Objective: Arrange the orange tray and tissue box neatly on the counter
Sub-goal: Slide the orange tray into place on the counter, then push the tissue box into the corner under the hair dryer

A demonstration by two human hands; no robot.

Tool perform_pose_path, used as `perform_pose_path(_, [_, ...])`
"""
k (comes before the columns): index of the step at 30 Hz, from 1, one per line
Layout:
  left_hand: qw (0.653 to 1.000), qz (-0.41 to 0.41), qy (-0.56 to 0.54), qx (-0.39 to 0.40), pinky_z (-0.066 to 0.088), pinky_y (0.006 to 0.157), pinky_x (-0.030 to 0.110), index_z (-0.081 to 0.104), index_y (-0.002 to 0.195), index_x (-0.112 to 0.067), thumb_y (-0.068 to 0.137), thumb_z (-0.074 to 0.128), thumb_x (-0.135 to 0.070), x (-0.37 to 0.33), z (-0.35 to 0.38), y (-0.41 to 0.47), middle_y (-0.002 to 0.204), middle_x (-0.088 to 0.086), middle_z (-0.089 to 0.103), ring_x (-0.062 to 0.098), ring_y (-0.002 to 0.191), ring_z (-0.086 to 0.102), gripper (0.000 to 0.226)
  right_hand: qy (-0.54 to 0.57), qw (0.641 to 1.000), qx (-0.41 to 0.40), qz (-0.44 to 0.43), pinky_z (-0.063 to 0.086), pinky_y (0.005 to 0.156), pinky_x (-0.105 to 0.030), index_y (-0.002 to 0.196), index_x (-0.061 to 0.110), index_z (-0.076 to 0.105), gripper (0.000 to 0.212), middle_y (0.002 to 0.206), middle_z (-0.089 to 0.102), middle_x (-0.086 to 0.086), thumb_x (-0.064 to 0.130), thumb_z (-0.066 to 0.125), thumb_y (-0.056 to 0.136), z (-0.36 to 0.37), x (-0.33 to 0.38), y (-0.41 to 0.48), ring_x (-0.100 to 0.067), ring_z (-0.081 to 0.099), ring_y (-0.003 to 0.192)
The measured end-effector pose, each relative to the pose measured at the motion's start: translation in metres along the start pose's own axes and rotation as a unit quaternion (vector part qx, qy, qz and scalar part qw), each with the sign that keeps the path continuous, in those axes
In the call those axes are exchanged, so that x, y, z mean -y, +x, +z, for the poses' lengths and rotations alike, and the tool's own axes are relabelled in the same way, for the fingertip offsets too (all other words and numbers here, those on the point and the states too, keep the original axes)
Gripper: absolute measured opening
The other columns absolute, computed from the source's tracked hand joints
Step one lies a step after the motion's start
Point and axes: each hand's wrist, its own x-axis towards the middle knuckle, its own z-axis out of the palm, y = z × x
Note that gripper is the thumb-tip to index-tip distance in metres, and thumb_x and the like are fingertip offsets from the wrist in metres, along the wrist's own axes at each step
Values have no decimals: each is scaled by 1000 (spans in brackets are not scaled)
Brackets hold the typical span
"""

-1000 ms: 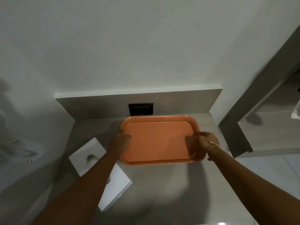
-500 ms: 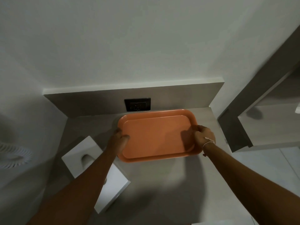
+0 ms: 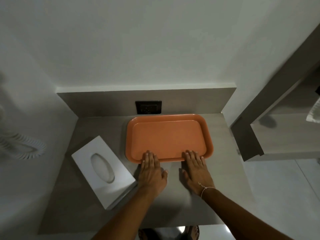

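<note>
Two flat hands, left hand [image 3: 151,172], right hand [image 3: 196,169], fingertips on orange tray [image 3: 168,135]

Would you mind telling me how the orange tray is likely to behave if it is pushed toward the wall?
The orange tray looks like rigid moulded plastic, so it should probably slide as one stiff piece. Lying flat on the smooth counter, it seems unlikely to tip. Being thin and empty, it is likely light, so the fingertips on its near rim could skew it.
</note>
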Motion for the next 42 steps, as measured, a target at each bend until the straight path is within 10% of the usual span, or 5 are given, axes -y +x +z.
perform_pose_path(21, [999, 18, 27, -27, -2, 123, 45, -17, 145, -7, 93, 27, -53, 8, 3, 1, 159, 14, -20, 27, 147, -19, 83, -25, 999, 22, -13, -13, 117, -40, 151, 19, -15, 69, 160, -14, -2, 49, 17, 99, 3, 2, 17, -21, -22, 144])
perform_pose_path(30, [973, -90, -69, -200, 6, 122, 38, -6, 149, -9, 95, 30, -47, 96, -42, -51, 158, 9, -13, 24, 149, -6, 76, 108, 978, 1, -181, -14, 112, -25, 147, 37, -24, 67, 157, -16, 13, 52, 22, 100, -5, 108, 49, -5, -25, 142])
perform_pose_path(42, [951, -221, -134, -169, 7, 121, 40, -2, 149, -8, 96, 32, -45, 147, -22, -89, 162, 16, 1, 29, 149, 3, 74, 51, 940, 97, -323, 1, 120, -31, 154, 8, 4, 61, 163, 1, -12, 31, 30, 103, 17, 208, 67, -23, 1, 150])
